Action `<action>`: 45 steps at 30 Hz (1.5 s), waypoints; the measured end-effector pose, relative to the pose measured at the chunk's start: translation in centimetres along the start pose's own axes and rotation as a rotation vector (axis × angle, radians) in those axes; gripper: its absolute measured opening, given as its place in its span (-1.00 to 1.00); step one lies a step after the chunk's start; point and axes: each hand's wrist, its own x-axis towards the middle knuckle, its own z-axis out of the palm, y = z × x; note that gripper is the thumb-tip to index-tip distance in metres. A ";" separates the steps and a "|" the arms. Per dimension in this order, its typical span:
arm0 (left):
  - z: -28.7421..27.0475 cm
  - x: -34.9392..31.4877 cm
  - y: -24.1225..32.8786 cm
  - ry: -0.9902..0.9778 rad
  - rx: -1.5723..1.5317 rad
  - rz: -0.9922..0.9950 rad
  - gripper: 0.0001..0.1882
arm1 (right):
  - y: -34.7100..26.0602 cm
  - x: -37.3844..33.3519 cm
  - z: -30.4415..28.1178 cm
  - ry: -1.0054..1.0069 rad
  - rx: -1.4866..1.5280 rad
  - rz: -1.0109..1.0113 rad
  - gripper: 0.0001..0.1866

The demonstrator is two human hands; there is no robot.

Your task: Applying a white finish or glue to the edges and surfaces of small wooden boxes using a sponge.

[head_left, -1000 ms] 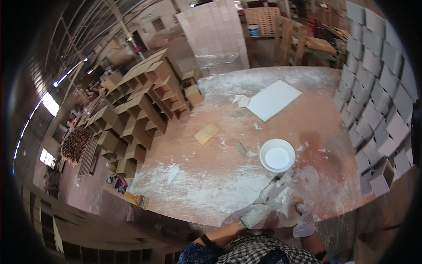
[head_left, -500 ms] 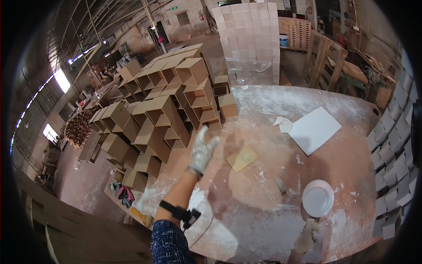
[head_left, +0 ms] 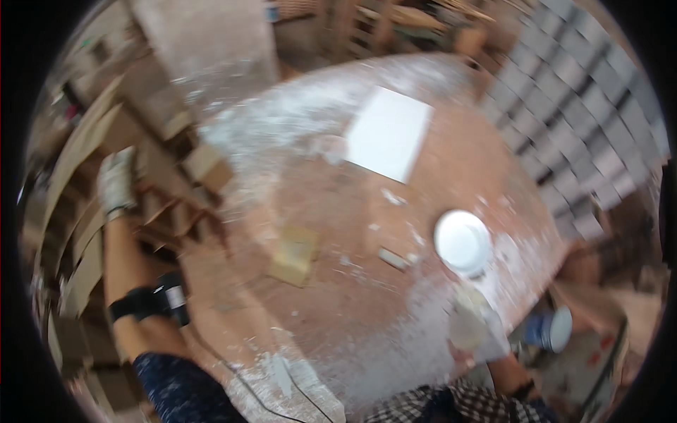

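On the left, my left hand (head_left: 116, 182) in a pale glove reaches over the stacked brown cardboard boxes (head_left: 92, 137). Its fingers look stretched out along a box, though motion blurs whether they touch it. My right hand (head_left: 468, 321) is low on the right, beside a round white bowl (head_left: 462, 242); blur hides its fingers and anything in them. Between the hands, a small yellowish square piece (head_left: 294, 255) lies on the dusty table (head_left: 338, 303). Farther back is a white rectangular sheet (head_left: 390, 134), with a crumpled pale scrap (head_left: 330, 149) at its left edge.
Grey-white boxes (head_left: 578, 120) are stacked in a wall along the right. A small pale block (head_left: 392, 259) lies left of the bowl. A blue and white bucket (head_left: 550, 330) stands past the table's right edge. A tall wrapped stack (head_left: 208, 42) stands behind, near wooden frames (head_left: 352, 28).
The view has swung to the right, so the table things appear farther left. My left hand has moved from above the table to the stacked cardboard boxes. My right hand stays near the bowl.
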 end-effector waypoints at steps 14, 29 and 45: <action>-2.6 -21.3 12.7 0.247 -0.326 -0.205 -0.57 | -3.6 0.4 4.1 -0.272 0.008 -0.030 -0.41; 3.3 -56.0 50.3 -0.036 -1.898 -1.643 -0.63 | -16.7 4.7 -1.2 -0.291 -0.875 -0.482 -0.75; 4.5 -60.8 55.0 0.120 -2.266 -1.694 -0.62 | -17.8 13.6 -1.5 -0.311 -2.252 -1.147 -0.90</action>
